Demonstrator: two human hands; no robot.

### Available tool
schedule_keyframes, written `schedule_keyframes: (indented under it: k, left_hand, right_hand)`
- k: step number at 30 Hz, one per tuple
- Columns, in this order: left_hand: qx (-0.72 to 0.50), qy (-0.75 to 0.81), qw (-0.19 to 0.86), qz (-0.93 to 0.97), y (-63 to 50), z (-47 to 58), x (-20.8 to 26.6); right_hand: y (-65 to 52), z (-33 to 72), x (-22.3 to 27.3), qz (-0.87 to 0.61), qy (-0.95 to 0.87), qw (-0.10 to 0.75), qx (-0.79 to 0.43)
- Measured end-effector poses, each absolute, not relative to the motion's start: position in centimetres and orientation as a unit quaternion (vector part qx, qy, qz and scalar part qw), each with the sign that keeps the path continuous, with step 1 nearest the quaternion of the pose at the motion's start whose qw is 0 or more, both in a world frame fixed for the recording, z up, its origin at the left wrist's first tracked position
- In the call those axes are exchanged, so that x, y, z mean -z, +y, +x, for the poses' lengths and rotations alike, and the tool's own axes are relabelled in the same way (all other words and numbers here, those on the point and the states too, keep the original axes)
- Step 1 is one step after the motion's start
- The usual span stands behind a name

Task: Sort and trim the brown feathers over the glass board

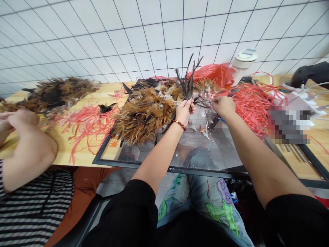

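Observation:
My left hand [184, 110], with a beaded bracelet at the wrist, is closed around the base of a bunch of dark feathers [189, 84] that fans upward. To its right, my right hand [224, 105] pinches the end of a thin dark feather or strand that runs toward the bunch; its exact kind is unclear. A large pile of brown feathers [146, 115] lies left of my left hand. Several small loose feathers [205, 131] rest on the glass panel [164, 156] beneath my hands. Behind them sits a smaller clump of brown feathers [205, 85].
Red plastic strands [252, 106] heap at the right, and more strands [89, 120] lie left. A red plastic bag [218, 73] and a white tumbler [243, 67] stand near the tiled wall. At far left, a co-worker's arm [31, 137] rests by another feather pile [61, 94].

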State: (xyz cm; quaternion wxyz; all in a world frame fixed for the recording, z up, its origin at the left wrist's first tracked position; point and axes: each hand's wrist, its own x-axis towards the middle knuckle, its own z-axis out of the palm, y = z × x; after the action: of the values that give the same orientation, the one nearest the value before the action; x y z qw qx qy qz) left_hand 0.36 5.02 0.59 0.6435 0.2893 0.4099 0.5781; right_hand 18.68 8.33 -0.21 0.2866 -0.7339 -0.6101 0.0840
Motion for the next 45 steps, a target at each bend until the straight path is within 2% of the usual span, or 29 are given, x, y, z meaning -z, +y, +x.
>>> schedule_keyframes:
  k: [3, 5, 8, 12, 14, 19, 22, 27, 30, 39, 45]
  left_hand:
    - [-0.581, 0.416, 0.640, 0.283, 5.0, 0.2, -0.7]
    - [-0.584, 0.414, 0.640, 0.279, 5.1, 0.1, -0.7]
    - [-0.584, 0.412, 0.644, 0.274, 5.2, 0.2, -0.6]
    - [-0.572, 0.412, 0.655, 0.272, 5.3, 0.4, -0.2]
    - [-0.564, 0.409, 0.663, 0.276, 5.3, 0.4, 0.0]
    - [-0.560, 0.413, 0.661, 0.282, 5.2, 0.4, -0.1]
    - [-0.535, 0.415, 0.675, 0.291, 5.0, 0.4, -0.3]
    - [-0.468, 0.407, 0.717, 0.319, 4.7, 0.5, -0.2]
    - [-0.467, 0.388, 0.734, 0.305, 4.6, 0.6, -0.2]
    - [-0.513, 0.372, 0.704, 0.320, 5.0, 0.4, 0.0]
    - [-0.542, 0.402, 0.664, 0.321, 5.0, 0.5, -0.2]
  right_hand:
    - [9.5, 17.6, -0.1, -0.757, -0.605, 0.227, -0.098]
    - [10.0, 17.3, -0.1, -0.752, -0.611, 0.216, -0.116]
    - [9.7, 17.1, -0.1, -0.717, -0.598, 0.317, -0.168]
    - [7.7, 16.2, 0.1, -0.584, -0.487, 0.501, -0.413]
    - [6.5, 15.6, 0.1, -0.525, -0.443, 0.536, -0.490]
    - [5.1, 14.8, -0.4, -0.450, -0.402, 0.574, -0.554]
    - [5.0, 14.6, -0.6, -0.427, -0.421, 0.582, -0.549]
    - [5.1, 14.1, 0.3, -0.473, -0.476, 0.600, -0.436]
    - [5.2, 14.2, 0.6, -0.488, -0.509, 0.589, -0.394]
    - [5.2, 13.8, 0.9, -0.455, -0.519, 0.567, -0.449]
    - [5.2, 14.3, 0.2, -0.459, -0.519, 0.597, -0.404]
